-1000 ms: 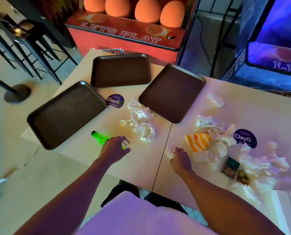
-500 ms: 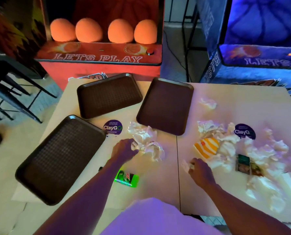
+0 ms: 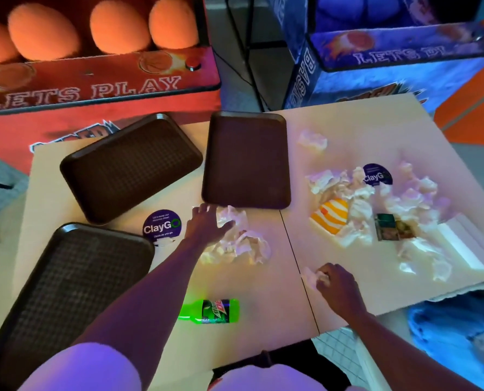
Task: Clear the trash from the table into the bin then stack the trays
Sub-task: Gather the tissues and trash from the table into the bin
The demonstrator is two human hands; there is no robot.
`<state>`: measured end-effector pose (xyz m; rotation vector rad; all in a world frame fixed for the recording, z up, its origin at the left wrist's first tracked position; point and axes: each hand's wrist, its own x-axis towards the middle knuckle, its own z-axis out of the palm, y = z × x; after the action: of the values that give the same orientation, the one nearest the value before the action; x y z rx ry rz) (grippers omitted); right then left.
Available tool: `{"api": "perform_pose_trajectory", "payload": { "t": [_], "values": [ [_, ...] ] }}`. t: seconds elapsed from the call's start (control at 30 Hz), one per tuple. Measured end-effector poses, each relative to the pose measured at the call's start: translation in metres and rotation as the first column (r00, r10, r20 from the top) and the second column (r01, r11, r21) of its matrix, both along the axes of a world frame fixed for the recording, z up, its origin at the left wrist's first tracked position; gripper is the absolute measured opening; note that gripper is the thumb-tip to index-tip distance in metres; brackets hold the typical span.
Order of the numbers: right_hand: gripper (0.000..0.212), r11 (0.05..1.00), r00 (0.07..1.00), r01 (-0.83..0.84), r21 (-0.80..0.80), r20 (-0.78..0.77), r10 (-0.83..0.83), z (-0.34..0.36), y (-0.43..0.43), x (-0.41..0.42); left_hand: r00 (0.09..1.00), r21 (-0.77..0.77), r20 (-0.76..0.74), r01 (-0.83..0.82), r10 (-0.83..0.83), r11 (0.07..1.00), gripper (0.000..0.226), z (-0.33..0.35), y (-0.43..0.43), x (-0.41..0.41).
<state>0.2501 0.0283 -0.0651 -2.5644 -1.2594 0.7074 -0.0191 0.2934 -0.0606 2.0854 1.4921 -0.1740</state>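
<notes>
Three dark brown trays lie on the table: one at the near left (image 3: 65, 283), one behind it (image 3: 130, 165) and one in the middle (image 3: 246, 159). My left hand (image 3: 206, 221) reaches over a pile of crumpled white napkins (image 3: 240, 244), fingers spread and touching it. My right hand (image 3: 336, 286) is closed on a small crumpled napkin (image 3: 310, 275) near the table's front edge. A green soda bottle (image 3: 212, 311) lies on its side between my arms. More crumpled napkins (image 3: 410, 198), an orange-striped wrapper (image 3: 331, 215) and a small dark packet (image 3: 387, 230) cover the right half.
Two round purple stickers (image 3: 161, 225) (image 3: 376, 174) are on the tabletop. An orange arcade machine (image 3: 94, 80) stands behind the table on the left, a blue one (image 3: 390, 66) on the right. A lone napkin (image 3: 312, 141) lies further back. Something blue (image 3: 455, 340) sits below the right edge.
My left hand let go of the green bottle, which now lies near the front edge, and moved forward onto the napkin pile. My right hand stayed on its small napkin.
</notes>
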Motion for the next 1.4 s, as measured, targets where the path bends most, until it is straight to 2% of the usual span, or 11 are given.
{"api": "perform_pose_trajectory", "payload": {
  "t": [0.13, 0.3, 0.47, 0.6, 0.87, 1.07, 1.17, 1.4],
  "values": [
    [0.015, 0.999, 0.999, 0.036, -0.006, 0.016, -0.036, -0.003, -0.009, -0.003, 0.996, -0.011, -0.033, -0.078, 0.077, 0.997, 0.086, -0.012, 0.007, 0.020],
    [0.015, 0.998, 0.998, 0.060, -0.019, 0.018, -0.060, -0.003, -0.016, -0.001, 0.986, 0.042, -0.055, -0.153, 0.155, 0.987, 0.079, -0.022, 0.004, 0.029],
    [0.016, 0.997, 0.997, 0.073, 0.012, 0.004, -0.073, 0.001, -0.014, 0.004, 0.994, 0.088, -0.069, -0.079, 0.085, 0.993, 0.042, -0.026, 0.005, 0.012],
    [0.018, 0.996, 0.996, 0.089, 0.025, -0.016, -0.089, 0.006, -0.009, 0.006, 0.997, 0.146, -0.020, -0.068, 0.072, 0.987, 0.029, -0.015, 0.010, -0.003],
    [0.018, 0.985, 0.988, 0.151, 0.082, -0.058, -0.146, 0.021, -0.007, 0.016, 0.990, 0.239, 0.120, -0.095, 0.067, 0.966, 0.024, 0.026, 0.017, -0.002],
    [0.017, 0.969, 0.982, 0.190, 0.159, -0.055, -0.183, 0.039, -0.032, 0.034, 0.975, 0.329, 0.222, -0.073, -0.002, 0.942, 0.020, 0.057, 0.009, 0.042],
    [0.017, 0.957, 0.973, 0.230, 0.176, -0.068, -0.221, 0.048, -0.049, 0.049, 0.964, 0.323, 0.262, -0.040, -0.049, 0.946, 0.020, 0.071, -0.005, 0.074],
    [0.018, 0.921, 0.940, 0.340, 0.190, -0.088, -0.329, 0.056, -0.113, 0.106, 0.942, 0.323, 0.258, 0.124, -0.214, 0.938, 0.017, 0.084, -0.075, 0.166]
  ]
}}
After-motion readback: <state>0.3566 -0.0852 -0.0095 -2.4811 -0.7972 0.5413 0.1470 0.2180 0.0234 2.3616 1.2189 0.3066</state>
